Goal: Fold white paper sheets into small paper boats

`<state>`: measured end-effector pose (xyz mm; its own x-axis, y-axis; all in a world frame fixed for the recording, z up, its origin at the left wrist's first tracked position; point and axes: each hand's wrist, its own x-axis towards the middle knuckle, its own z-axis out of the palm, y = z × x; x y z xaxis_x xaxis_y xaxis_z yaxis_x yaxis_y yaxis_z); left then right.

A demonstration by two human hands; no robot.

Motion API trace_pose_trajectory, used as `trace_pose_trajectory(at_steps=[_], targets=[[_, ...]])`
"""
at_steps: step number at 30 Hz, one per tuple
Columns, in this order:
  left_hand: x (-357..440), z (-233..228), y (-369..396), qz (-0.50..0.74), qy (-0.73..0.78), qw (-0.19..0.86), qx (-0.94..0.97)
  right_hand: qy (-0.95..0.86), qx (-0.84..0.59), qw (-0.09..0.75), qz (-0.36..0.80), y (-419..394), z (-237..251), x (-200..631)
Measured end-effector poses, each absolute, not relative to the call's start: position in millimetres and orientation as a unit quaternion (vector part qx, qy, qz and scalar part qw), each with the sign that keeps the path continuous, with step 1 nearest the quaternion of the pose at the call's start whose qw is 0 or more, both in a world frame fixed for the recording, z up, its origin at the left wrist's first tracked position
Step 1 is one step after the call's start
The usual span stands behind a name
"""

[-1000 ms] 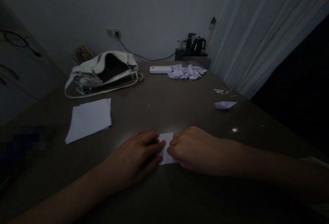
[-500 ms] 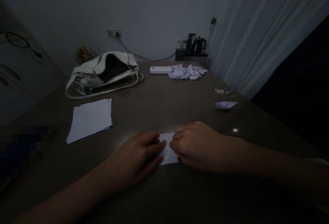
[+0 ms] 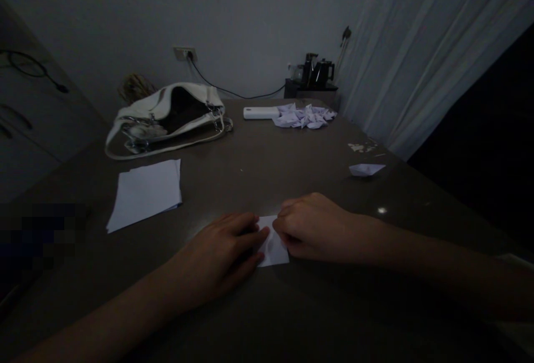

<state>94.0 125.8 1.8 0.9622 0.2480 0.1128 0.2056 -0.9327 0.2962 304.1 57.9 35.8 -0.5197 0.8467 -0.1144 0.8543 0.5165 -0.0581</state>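
A small white piece of folded paper (image 3: pixel 276 253) lies flat on the dark table, between my two hands. My left hand (image 3: pixel 231 249) rests on its left side, fingers stretched out and slightly apart, pinning it down. Curled closed, my right hand (image 3: pixel 311 227) bears on the upper right part of the same paper with its thumb and finger side. The fingertips of that hand are hidden beneath it, so I cannot see exactly how they meet the paper.
A stack of white paper sheets (image 3: pixel 146 193) lies to the left, with a white handbag (image 3: pixel 167 115) behind it. One folded paper boat (image 3: pixel 367 170) sits at the right. Farther back are a white handle-like object (image 3: pixel 261 113) and a heap of folded paper pieces (image 3: pixel 304 116).
My right hand has shifted slightly up and left over the paper, showing more of its lower right part. My left hand has stayed in place.
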Motion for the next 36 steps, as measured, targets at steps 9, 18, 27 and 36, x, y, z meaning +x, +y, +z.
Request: trace_pose_trajectory(at_steps=[9, 18, 27, 36], targets=[[94.6, 1.3, 123.7, 0.078, 0.115, 0.129, 0.982, 0.869, 0.487, 0.016, -0.089, 58.1, 32.9, 307.2], [92.2, 1.5, 124.9, 0.079, 0.112, 0.137, 0.981, 0.845, 0.533, 0.026, -0.028, 69.2, 34.1, 308.0], [94.3, -0.6, 124.1, 0.076, 0.114, 0.133, 0.982, 0.866, 0.493, 0.019, -0.083, 61.8, 34.0, 304.9], [92.7, -1.4, 125.6, 0.073, 0.115, 0.129, 0.982, 0.836, 0.546, -0.023, -0.048, 75.8, 26.2, 318.6]])
